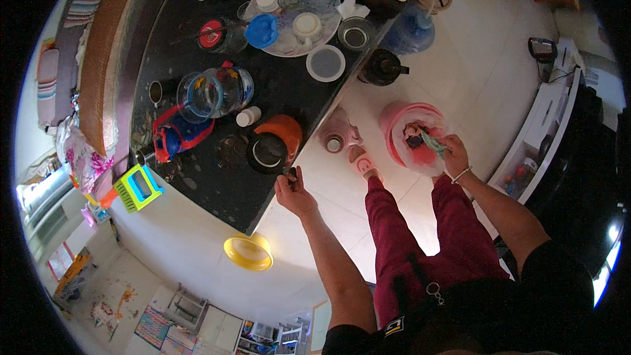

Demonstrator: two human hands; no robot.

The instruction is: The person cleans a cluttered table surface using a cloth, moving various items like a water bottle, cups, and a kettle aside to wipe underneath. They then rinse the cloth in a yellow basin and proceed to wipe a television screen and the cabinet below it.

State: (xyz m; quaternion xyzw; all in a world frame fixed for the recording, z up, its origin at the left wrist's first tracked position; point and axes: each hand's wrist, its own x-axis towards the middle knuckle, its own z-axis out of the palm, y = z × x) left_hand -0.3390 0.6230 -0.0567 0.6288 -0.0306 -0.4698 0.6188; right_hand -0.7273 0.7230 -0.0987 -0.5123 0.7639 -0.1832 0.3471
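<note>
My right hand (455, 154) is over a pink waste bin (385, 130) on the floor, gripping a crumpled pale-green piece (436, 146), either cloth or wrapper. A whitish liner and some dark and reddish waste show inside the bin. At the edge of the black table (231, 197), my left hand (297, 196) pinches a small dark object (293, 177), too small to identify. Right beside those fingers stands an orange container (283, 133) with a round black top (266, 153). A white-capped bottle (247, 116) is farther in on the table.
A clear plastic jug (236, 86), a blue-and-red strapped item (181, 137) and a tray (328, 19) of cups crowd the table. On the floor are a pinkish bottle (340, 130), a dark kettle (382, 67), a blue water bottle (411, 29) and a yellow basin (249, 252).
</note>
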